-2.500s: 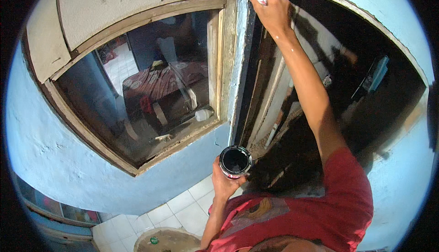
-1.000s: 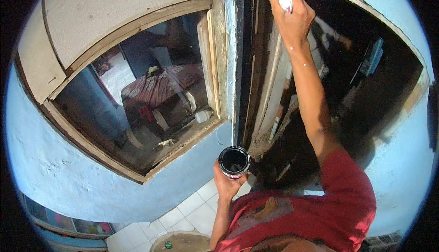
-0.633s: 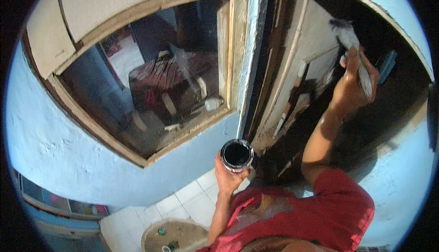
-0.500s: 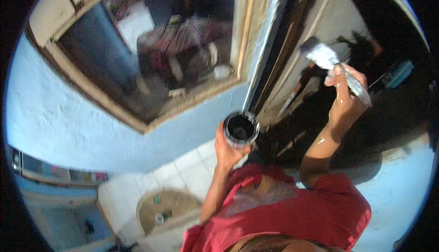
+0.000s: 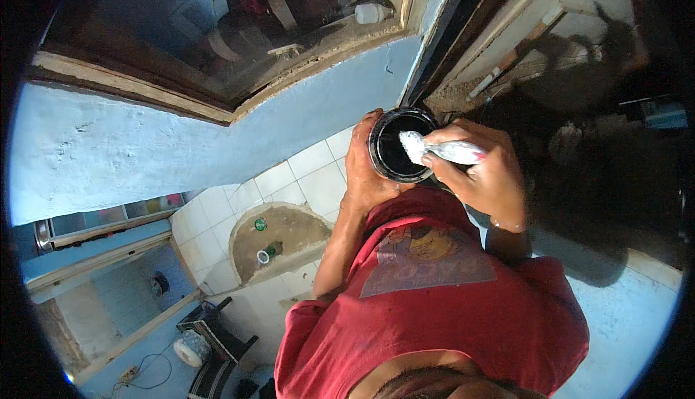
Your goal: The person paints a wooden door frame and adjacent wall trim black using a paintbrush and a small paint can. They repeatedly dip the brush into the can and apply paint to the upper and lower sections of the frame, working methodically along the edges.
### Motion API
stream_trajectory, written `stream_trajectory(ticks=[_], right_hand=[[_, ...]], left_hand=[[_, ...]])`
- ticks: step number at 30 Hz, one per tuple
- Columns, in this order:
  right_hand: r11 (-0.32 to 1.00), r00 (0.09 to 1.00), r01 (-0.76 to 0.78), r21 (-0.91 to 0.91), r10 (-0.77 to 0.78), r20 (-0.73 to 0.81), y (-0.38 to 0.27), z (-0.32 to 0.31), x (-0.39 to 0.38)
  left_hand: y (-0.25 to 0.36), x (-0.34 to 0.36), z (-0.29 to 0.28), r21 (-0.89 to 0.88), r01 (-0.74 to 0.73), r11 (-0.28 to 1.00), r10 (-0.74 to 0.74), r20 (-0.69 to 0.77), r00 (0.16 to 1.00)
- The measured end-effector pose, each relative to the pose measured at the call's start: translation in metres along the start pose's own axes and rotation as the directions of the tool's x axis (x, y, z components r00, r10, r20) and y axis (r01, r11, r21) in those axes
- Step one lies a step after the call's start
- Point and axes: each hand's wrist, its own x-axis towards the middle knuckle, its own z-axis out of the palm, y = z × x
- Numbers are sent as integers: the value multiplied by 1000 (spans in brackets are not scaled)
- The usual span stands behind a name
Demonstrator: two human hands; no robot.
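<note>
My left hand point(image 5: 360, 167) is wrapped around a round can point(image 5: 374, 154) and holds it in front of my chest, mouth upward. Its inside looks black, and light smears mark the rim. In my right hand point(image 5: 496, 175) is a paintbrush point(image 5: 455, 152) coated in white or silvery paint, pinched by the handle. The brush head points left over the can's mouth; its bristle tips are hard to make out against the dark inside, so I cannot tell how deep they reach. Wet paint spots show on my hands.
Ahead is a light blue wall point(image 5: 130, 149) with a wood-framed window point(image 5: 239, 106). A dark doorway area point(image 5: 594, 167) lies to the right. White floor tiles point(image 5: 275, 180) surround a half-round bare patch point(image 5: 250, 254) with small objects on it. A black chair point(image 5: 210, 334) stands at the lower left.
My right hand has brought the paintbrush from the raised upper right down to the can. The can now sits higher in view, and my view has tilted downward.
</note>
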Motion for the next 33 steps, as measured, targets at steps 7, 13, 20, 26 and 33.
stream_trajectory(ticks=[7,13,20,26,33], right_hand=[[976,981,-99,-192,129,148,10,19,3],[967,964,-142,-210,184,192,13,11,8],[995,996,-88,37,89,-26,9,-20,-1],[999,999,-43,7,43,14,20,-28,1],[969,973,-112,-219,152,175,37,-15,-1]], left_hand=[[6,-5,5,33,41,999,-43,54,998],[6,-4,11,36,71,997,-74,63,995],[3,2,17,20,84,996,-85,53,995],[7,11,30,39,59,998,-61,57,996],[20,7,46,23,72,997,-73,78,994]])
